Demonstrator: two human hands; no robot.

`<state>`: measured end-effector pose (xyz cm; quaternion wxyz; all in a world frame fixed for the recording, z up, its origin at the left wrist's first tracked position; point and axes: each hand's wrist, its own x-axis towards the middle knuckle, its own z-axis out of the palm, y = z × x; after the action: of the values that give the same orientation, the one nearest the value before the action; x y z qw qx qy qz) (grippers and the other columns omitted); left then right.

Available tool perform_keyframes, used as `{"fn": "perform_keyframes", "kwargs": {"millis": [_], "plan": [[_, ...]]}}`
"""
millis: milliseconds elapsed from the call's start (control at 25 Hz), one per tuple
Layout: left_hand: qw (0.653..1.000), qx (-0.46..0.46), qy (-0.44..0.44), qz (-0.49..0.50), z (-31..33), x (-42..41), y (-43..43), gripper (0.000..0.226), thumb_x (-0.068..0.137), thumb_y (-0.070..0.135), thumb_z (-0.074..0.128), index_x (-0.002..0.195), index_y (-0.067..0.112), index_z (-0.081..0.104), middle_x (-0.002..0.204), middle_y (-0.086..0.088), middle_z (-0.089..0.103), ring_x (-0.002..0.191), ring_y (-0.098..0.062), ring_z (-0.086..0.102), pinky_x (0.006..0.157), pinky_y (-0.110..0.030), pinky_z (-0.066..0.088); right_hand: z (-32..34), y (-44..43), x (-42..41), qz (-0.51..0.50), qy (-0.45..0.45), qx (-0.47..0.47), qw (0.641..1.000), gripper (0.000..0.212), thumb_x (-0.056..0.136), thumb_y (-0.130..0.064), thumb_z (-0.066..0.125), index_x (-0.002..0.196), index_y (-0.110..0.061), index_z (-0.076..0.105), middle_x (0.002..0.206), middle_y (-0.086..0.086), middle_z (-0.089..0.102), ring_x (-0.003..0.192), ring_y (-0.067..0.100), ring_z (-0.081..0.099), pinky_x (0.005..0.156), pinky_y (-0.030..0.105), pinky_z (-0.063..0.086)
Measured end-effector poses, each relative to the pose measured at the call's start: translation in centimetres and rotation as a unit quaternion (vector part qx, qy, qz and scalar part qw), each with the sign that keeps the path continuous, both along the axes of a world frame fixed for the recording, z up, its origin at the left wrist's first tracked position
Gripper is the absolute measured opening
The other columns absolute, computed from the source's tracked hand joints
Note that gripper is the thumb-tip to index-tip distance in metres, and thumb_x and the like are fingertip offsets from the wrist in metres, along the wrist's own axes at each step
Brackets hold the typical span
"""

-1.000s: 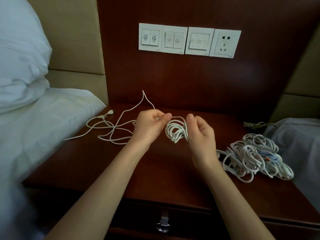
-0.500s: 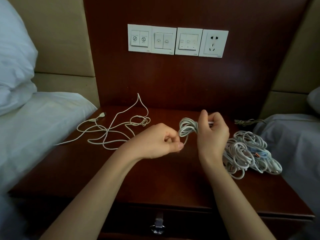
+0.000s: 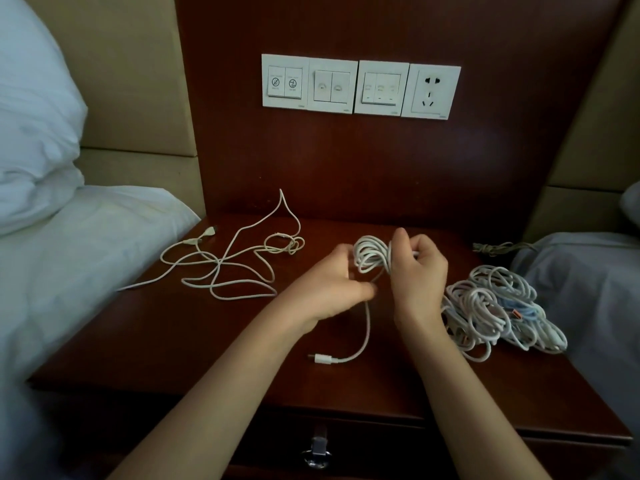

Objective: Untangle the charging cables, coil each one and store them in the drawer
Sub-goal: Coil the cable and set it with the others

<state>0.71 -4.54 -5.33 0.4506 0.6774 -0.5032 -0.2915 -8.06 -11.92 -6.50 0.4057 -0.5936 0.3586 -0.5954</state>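
Tangled cable pile beside right hand; loose cable beside left hand.

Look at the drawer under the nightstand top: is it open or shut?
Shut. The drawer front sits back under the nightstand top's edge, its metal pull hanging against it, and no interior shows.

Dark wood nightstand — 4 wall plates, beige padded panels, dim light.
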Motion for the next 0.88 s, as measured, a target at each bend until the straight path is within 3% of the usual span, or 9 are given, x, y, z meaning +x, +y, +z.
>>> {"fn": "perform_keyframes", "kwargs": {"millis": [120,200,280,400,520,600,680,760,880], "plan": [[0.994,-0.082,-0.067,-0.032,0.4,0.6,0.5,0.083,0.081,0.001,0.061,0.147,0.030,0.020,0.133,0.014,0.035,0.100,0.019,0.044,0.085,-0.002,0.037,-0.2,0.3,0.7,0.071,-0.018,0.033,0.997,0.045,0.092,-0.013,0.056,0.052,-0.015,0.035,0.040,-0.012,0.036,0.040,0.000,0.031,0.045,0.018,0.028],[0.978,-0.150,-0.129,-0.062,0.3,0.7,0.6,0.071,0.081,-0.002,0.060,0.141,0.027,0.035,0.135,0.010,0.045,0.112,0.010,0.048,0.092,-0.008,0.038,-0.2,0.3,1.0,0.100,-0.022,0.073,0.992,0.043,0.091,-0.014,0.056,0.053,-0.015,0.038,0.047,-0.005,0.039,0.046,0.004,0.035,0.047,0.022,0.029],[0.970,-0.196,-0.130,-0.061,-0.2,0.7,0.6,0.056,0.083,-0.001,0.062,0.132,0.022,0.047,0.121,0.009,0.056,0.110,0.000,0.054,0.093,-0.017,0.043,0.0,0.4,0.9,0.124,-0.043,0.127,0.983,0.039,0.092,-0.015,0.055,0.056,-0.014,0.039,0.054,0.003,0.040,0.048,0.011,0.037,0.047,0.025,0.029],[0.978,-0.185,-0.086,-0.046,-0.7,0.6,0.3,0.056,0.088,0.006,0.061,0.133,0.025,0.035,0.108,0.009,0.055,0.101,-0.005,0.058,0.089,-0.022,0.047,0.3,0.8,0.6,0.159,-0.082,0.193,0.965,0.032,0.096,-0.019,0.051,0.066,-0.012,0.044,0.054,0.003,0.039,0.037,0.007,0.035,0.034,0.019,0.028],[0.983,-0.166,-0.047,-0.057,-1.2,0.4,0.1,0.042,0.093,0.005,0.052,0.125,0.025,0.034,0.104,0.006,0.052,0.088,-0.008,0.058,0.070,-0.019,0.050,0.5,0.9,0.6,0.173,-0.117,0.231,0.950,0.028,0.097,-0.020,0.048,0.071,-0.010,0.047,0.053,0.004,0.037,0.029,0.005,0.032,0.030,0.016,0.026],[0.984,-0.157,-0.062,-0.046,-1.4,0.1,-0.2,0.031,0.095,0.009,0.050,0.119,0.022,0.037,0.105,0.010,0.051,0.095,-0.001,0.054,0.079,-0.013,0.044,0.6,1.0,0.8,0.171,-0.138,0.253,0.942,0.027,0.097,-0.018,0.048,0.071,-0.011,0.047,0.053,0.003,0.036,0.028,0.004,0.030,0.030,0.015,0.023],[0.988,-0.142,-0.024,-0.057,-1.9,0.3,-0.3,0.029,0.092,0.023,0.054,0.118,0.019,0.041,0.110,0.009,0.055,0.106,-0.001,0.054,0.092,-0.019,0.042,0.5,1.1,0.9,0.180,-0.174,0.297,0.922,0.029,0.096,-0.014,0.049,0.067,-0.011,0.047,0.049,0.001,0.040,0.029,0.003,0.032,0.030,0.015,0.024],[0.989,-0.128,0.020,-0.073,-2.2,0.4,-0.2,0.046,0.082,0.047,0.057,0.119,0.022,0.049,0.115,0.006,0.062,0.111,-0.004,0.057,0.097,-0.028,0.044,0.6,1.0,0.9,0.172,-0.197,0.329,0.908,0.029,0.093,-0.012,0.052,0.065,-0.012,0.047,0.047,-0.001,0.043,0.033,0.006,0.037,0.034,0.017,0.028],[0.987,-0.134,-0.075,-0.041,-1.8,0.0,0.0,0.047,0.084,0.068,0.044,0.091,0.025,0.061,0.084,0.012,0.065,0.080,0.005,0.059,0.077,-0.023,0.046,0.6,0.6,0.8,0.071,-0.136,0.231,0.961,0.038,0.093,-0.017,0.053,0.057,-0.014,0.041,0.049,-0.002,0.040,0.042,0.006,0.038,0.046,0.026,0.033]]}}
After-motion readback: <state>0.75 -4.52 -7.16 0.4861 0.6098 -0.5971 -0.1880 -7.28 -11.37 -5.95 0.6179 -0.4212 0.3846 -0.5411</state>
